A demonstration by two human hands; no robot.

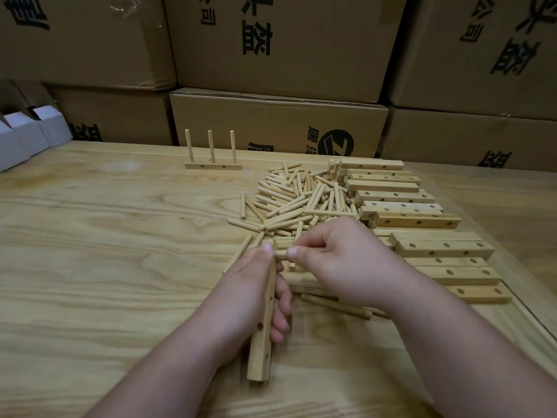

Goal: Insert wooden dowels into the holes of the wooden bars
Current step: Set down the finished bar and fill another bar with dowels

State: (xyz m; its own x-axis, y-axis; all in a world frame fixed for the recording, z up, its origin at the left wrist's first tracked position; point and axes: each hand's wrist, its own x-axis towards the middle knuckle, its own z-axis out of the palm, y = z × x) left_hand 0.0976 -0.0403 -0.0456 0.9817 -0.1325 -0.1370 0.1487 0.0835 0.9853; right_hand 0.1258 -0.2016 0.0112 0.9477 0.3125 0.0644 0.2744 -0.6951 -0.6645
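Gripping a drilled wooden bar (265,321) near the desk's front edge, the left hand (247,294) steadies it while the right hand (340,257) pinches a dowel (280,253) at its top hole. Next up, probably: line it up, push straight in.

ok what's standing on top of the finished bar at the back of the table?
Three dowels stand upright in the finished bar, spaced along it. Two side holes show empty. How deep the dowels sit is hidden inside the wood.
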